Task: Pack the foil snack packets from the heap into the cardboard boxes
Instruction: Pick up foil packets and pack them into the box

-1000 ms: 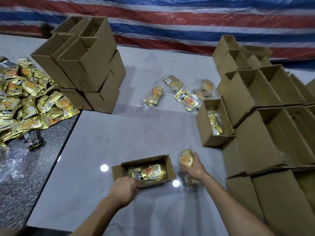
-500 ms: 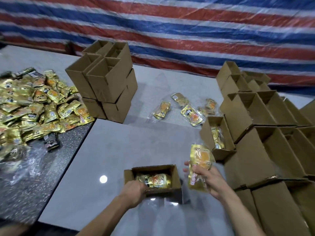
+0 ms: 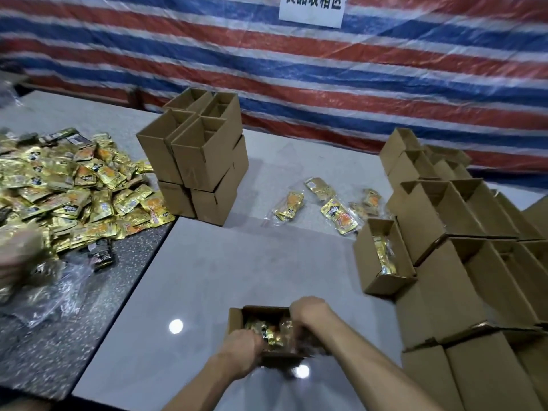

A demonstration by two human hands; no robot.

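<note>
A small open cardboard box (image 3: pixel 235 317) lies on the grey table near me, with gold foil packets (image 3: pixel 261 327) inside. My left hand (image 3: pixel 241 353) grips the box's near edge. My right hand (image 3: pixel 308 311) reaches down into the box from its right side, fingers curled on a packet that is mostly hidden. A big heap of gold packets (image 3: pixel 74 191) covers the dark table at the left. Several bagged packets (image 3: pixel 338 213) lie loose in the middle of the table. Another open box (image 3: pixel 385 280) holding a packet stands to the right.
A stack of open boxes (image 3: pixel 201 161) stands behind the heap's right edge. Many more boxes (image 3: pixel 462 262) are piled along the right side. A striped tarp with a white sign hangs behind. Clear plastic bags (image 3: pixel 53 292) and a blurred hand (image 3: pixel 17 256) are at the far left.
My right hand carried the packet from beside the box down into it. The camera has tilted up, showing more of the tarp. My left hand stays on the box.
</note>
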